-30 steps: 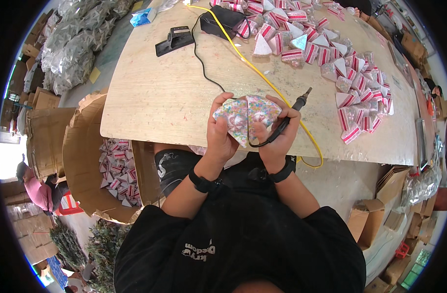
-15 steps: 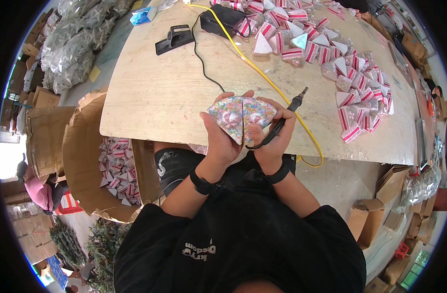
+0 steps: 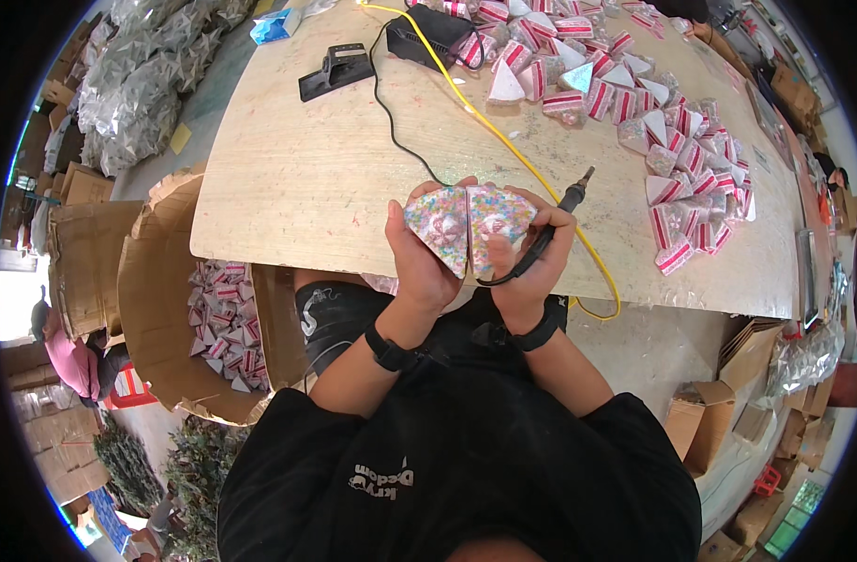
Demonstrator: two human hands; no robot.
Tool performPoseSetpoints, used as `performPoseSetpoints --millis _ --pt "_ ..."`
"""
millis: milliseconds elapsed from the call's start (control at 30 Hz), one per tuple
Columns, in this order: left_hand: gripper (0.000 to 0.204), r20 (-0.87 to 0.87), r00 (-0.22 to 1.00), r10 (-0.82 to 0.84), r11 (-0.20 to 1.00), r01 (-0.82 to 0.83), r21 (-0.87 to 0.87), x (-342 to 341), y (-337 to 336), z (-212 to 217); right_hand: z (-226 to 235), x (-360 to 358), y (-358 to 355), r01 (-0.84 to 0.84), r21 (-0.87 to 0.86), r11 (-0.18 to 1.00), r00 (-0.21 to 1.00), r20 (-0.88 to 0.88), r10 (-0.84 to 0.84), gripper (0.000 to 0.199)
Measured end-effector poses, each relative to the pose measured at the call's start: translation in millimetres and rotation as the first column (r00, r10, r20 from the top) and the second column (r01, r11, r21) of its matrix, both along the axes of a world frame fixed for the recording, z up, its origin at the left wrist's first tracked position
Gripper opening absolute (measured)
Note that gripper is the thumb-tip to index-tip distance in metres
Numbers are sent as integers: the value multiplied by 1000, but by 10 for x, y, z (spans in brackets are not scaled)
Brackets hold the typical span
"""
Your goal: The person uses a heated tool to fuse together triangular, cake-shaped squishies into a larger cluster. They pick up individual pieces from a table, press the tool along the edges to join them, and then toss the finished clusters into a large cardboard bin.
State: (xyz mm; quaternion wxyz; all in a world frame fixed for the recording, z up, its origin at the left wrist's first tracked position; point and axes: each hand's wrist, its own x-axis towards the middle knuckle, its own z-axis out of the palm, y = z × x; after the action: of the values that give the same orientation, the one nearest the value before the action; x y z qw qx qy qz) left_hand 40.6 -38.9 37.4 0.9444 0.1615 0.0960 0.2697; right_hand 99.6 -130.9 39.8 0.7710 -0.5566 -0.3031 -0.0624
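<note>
Above the table's front edge, my left hand (image 3: 419, 270) grips a wedge-shaped fake cake slice (image 3: 439, 223) with a speckled pastel top and a white swirl. My right hand (image 3: 533, 279) holds a matching cake slice (image 3: 496, 217) against it, leaving a narrow gap between their straight sides. Tucked in the same right hand is a soldering iron (image 3: 544, 240) with a black handle, its tip pointing away to the upper right. Its cord curls below the right slice. Fingers partly hide both slices' outer edges.
A black power box (image 3: 426, 39) and a black iron stand (image 3: 337, 71) sit at the far side. Yellow cable (image 3: 514, 155) crosses the table (image 3: 297, 178). Many wrapped slices (image 3: 625, 108) pile at far right. A cardboard box (image 3: 156, 309) of slices stands left.
Both hands have shifted very slightly right with the two slices. The grip on the slices and iron stays the same.
</note>
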Motion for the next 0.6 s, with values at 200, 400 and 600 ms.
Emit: performPoseSetpoints --millis 200,400,600 --pt "64 46 997 66 997 -68 42 2 -38 68 -53 16 -15 38 -78 996 998 59 -34 58" --pt "72 -1 999 37 997 -36 65 13 -58 75 -7 0 0 -1 -77 997 1000 -4 0 54" --pt "77 83 992 -98 995 98 3 -33 -3 55 -6 -8 -31 13 -164 986 1000 11 -12 53"
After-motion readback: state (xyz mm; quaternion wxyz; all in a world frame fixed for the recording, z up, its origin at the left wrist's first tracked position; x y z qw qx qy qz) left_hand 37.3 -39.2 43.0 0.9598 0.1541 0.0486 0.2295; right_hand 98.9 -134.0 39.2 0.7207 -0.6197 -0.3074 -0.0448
